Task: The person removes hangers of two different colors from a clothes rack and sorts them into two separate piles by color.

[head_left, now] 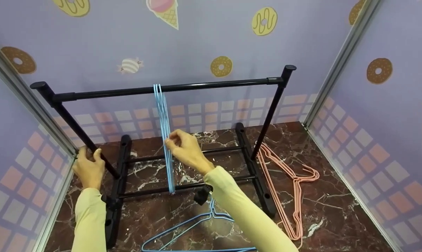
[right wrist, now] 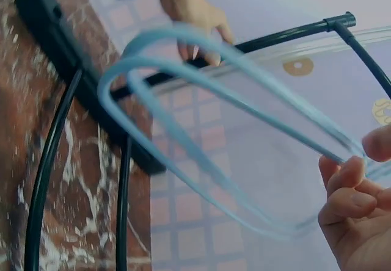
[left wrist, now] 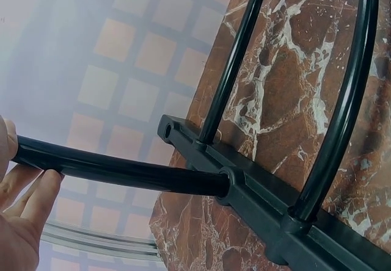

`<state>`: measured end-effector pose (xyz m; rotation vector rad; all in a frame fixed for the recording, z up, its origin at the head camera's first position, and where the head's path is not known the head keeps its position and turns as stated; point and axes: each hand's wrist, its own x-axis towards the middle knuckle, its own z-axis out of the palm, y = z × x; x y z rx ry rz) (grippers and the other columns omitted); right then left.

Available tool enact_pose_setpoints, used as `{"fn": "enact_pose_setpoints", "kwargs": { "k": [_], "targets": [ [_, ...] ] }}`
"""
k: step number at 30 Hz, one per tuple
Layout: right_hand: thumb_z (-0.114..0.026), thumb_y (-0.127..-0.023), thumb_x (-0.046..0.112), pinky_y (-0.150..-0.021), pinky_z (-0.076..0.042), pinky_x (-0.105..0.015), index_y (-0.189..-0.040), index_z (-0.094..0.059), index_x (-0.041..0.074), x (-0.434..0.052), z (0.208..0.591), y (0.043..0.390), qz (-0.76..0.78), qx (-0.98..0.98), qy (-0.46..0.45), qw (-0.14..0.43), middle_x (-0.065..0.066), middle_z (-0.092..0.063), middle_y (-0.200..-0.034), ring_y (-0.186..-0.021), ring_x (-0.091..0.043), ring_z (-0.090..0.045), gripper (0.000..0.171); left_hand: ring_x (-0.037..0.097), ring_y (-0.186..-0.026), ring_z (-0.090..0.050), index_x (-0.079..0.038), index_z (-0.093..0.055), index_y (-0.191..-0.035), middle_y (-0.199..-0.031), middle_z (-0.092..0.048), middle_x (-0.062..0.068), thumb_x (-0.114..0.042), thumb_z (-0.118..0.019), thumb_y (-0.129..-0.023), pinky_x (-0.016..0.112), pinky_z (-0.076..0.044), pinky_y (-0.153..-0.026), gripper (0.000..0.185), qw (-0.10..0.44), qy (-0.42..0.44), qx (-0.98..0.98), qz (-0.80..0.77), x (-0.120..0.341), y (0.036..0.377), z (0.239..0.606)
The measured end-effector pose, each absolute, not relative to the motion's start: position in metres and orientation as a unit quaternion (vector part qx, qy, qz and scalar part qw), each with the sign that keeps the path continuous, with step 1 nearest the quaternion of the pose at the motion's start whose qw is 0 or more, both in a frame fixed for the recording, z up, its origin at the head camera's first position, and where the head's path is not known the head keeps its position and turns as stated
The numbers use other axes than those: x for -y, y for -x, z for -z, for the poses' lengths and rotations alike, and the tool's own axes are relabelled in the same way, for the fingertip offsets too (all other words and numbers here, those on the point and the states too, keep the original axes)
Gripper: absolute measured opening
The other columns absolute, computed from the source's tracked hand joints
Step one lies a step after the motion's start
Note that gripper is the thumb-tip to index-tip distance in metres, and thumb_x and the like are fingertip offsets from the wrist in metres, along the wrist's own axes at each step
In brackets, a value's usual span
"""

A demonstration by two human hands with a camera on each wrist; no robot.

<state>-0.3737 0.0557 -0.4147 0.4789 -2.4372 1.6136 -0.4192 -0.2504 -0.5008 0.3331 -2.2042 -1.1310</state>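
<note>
Several light blue wire hangers (head_left: 164,122) hang close together from the top bar (head_left: 211,85) of a black garment rack. My right hand (head_left: 188,148) pinches the near side of these hangers between thumb and fingertips, about halfway down. In the right wrist view, the looped ends of the blue hangers (right wrist: 183,69) look blurred, and the fingers (right wrist: 348,204) curl at their side. Around the rack's left post (left wrist: 122,172), my left hand (head_left: 88,168) has its thumb on one side and fingers on the other.
Blue hangers (head_left: 211,211) lie on the marbled floor in front of the rack, partly behind the right forearm. Several pink hangers (head_left: 296,196) lie right of the rack's right foot (head_left: 263,189). Patterned walls (head_left: 189,45) enclose the back and both sides.
</note>
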Motion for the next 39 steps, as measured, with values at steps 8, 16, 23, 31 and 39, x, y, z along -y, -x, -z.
{"fn": "enact_pose_setpoints", "kwargs": {
  "k": [8,16,23,31,39],
  "targets": [
    [-0.066,-0.092,0.007,-0.057,-0.049,-0.018,-0.093,-0.068,0.001,-0.051,0.417,0.373,-0.527,0.822,-0.153,0.155,-0.008,-0.07,-0.079,-0.06,-0.004,-0.055,0.006,0.059,-0.119,-0.053,0.001,-0.061,-0.125,-0.124,-0.065,0.032,-0.019,-0.064,-0.098,0.063,-0.035,-0.106,0.034,0.318,-0.123,0.837,0.427,0.251,0.419,0.502],
    [-0.057,-0.097,-0.001,-0.055,-0.058,-0.03,-0.101,-0.063,-0.008,-0.078,0.412,0.361,-0.578,0.784,-0.18,0.14,-0.02,-0.068,-0.085,-0.059,-0.014,-0.064,0.01,0.059,-0.122,-0.05,0.002,-0.059,-0.127,-0.127,-0.062,0.033,-0.018,-0.063,-0.098,0.063,-0.032,-0.109,0.035,0.312,-0.122,0.837,0.434,0.251,0.421,0.5],
    [-0.061,-0.093,-0.002,-0.055,-0.056,-0.023,-0.095,-0.066,-0.004,-0.123,0.43,0.345,-0.502,0.813,-0.194,0.222,-0.014,-0.071,-0.081,-0.061,-0.015,-0.065,0.006,0.06,-0.123,-0.049,0.003,-0.059,-0.128,-0.129,-0.061,0.034,-0.018,-0.064,-0.097,0.063,-0.03,-0.11,0.037,0.315,-0.121,0.836,0.433,0.252,0.421,0.502],
    [-0.065,-0.088,-0.002,-0.061,-0.056,-0.027,-0.088,-0.068,0.0,-0.183,0.455,0.329,-0.383,0.849,-0.185,0.313,-0.011,-0.071,-0.078,-0.064,-0.019,-0.065,0.004,0.061,-0.123,-0.047,0.003,-0.059,-0.129,-0.131,-0.061,0.033,-0.019,-0.062,-0.098,0.064,-0.029,-0.11,0.037,0.31,-0.123,0.836,0.436,0.253,0.421,0.505],
    [-0.068,-0.08,-0.004,-0.055,-0.052,-0.031,-0.08,-0.068,0.003,-0.231,0.49,0.318,-0.305,0.87,-0.16,0.352,-0.007,-0.067,-0.069,-0.058,-0.017,-0.061,0.007,0.062,-0.124,-0.046,0.003,-0.058,-0.13,-0.131,-0.06,0.034,-0.02,-0.06,-0.099,0.064,-0.028,-0.111,0.038,0.303,-0.133,0.834,0.442,0.251,0.422,0.504]
  ]
}}
